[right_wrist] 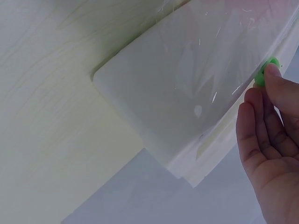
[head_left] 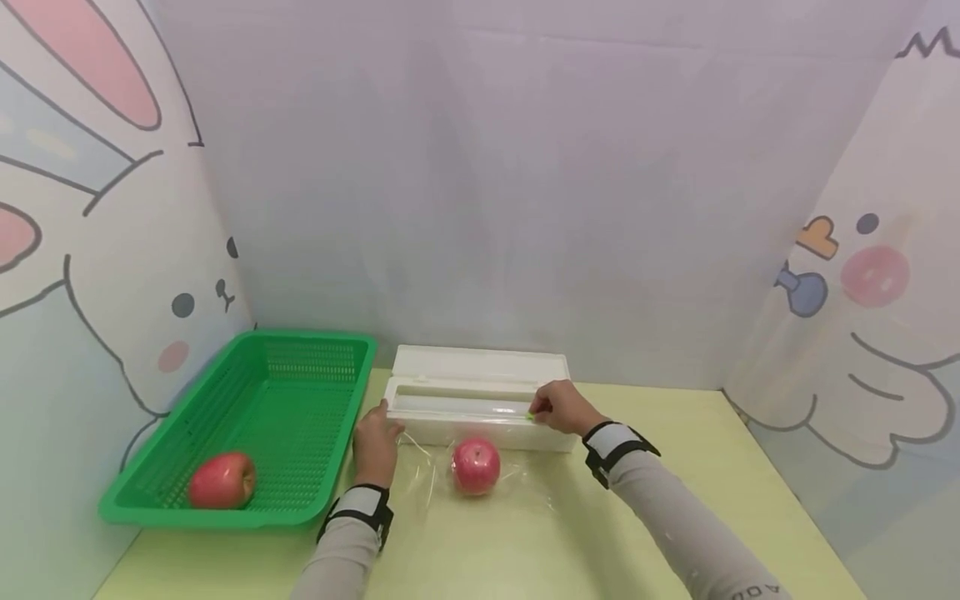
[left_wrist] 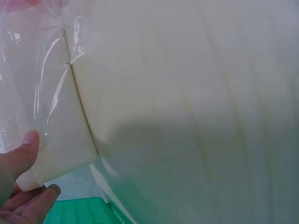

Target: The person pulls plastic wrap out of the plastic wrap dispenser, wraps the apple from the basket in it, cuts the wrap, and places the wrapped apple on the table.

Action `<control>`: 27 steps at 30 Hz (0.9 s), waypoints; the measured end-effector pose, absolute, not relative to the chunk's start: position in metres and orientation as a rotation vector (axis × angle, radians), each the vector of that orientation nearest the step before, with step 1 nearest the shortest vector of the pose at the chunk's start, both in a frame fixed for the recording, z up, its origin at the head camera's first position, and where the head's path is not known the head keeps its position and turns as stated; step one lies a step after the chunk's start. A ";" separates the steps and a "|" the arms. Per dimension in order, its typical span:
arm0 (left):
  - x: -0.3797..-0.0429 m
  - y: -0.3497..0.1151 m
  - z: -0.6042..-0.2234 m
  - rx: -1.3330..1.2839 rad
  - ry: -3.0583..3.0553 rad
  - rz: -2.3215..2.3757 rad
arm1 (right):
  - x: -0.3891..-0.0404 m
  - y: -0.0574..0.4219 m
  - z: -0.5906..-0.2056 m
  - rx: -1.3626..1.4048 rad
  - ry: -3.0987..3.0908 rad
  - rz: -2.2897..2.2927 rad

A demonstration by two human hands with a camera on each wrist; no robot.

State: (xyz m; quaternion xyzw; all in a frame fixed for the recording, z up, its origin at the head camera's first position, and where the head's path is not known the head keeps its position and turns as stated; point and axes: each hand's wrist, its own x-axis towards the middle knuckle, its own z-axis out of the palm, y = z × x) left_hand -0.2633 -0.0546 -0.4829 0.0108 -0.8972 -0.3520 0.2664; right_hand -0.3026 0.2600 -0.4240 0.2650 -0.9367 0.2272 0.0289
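Note:
A white cling film dispenser (head_left: 480, 431) stands at the back of the table with its lid (head_left: 480, 363) raised and a film roll (head_left: 457, 406) inside. My left hand (head_left: 375, 446) grips its left end, thumb (left_wrist: 29, 148) on the front face and fingers curled round the edge. With thumb and fingertips, my right hand (head_left: 564, 408) pinches a small green slide cutter (right_wrist: 266, 71) near the right end of the front rim. Clear film (head_left: 420, 475) runs from that rim down onto the table. A red apple (head_left: 476, 467) sits amid the film, before the dispenser's middle.
On the left stands a green plastic basket (head_left: 300, 433) with another red apple (head_left: 222, 481) in its near corner. A pale curtain (head_left: 480, 183) hangs behind the yellow table (head_left: 660, 483), and cartoon-printed panels close in both sides.

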 end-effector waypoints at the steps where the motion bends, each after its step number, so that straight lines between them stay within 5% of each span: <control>1: -0.264 -0.054 -0.483 0.029 -2.431 -0.934 | -0.303 0.261 -0.424 0.821 -2.890 0.698; 27: -0.262 -0.044 -0.483 0.054 -2.480 -0.755 | -0.290 0.293 -0.422 0.753 -2.930 0.684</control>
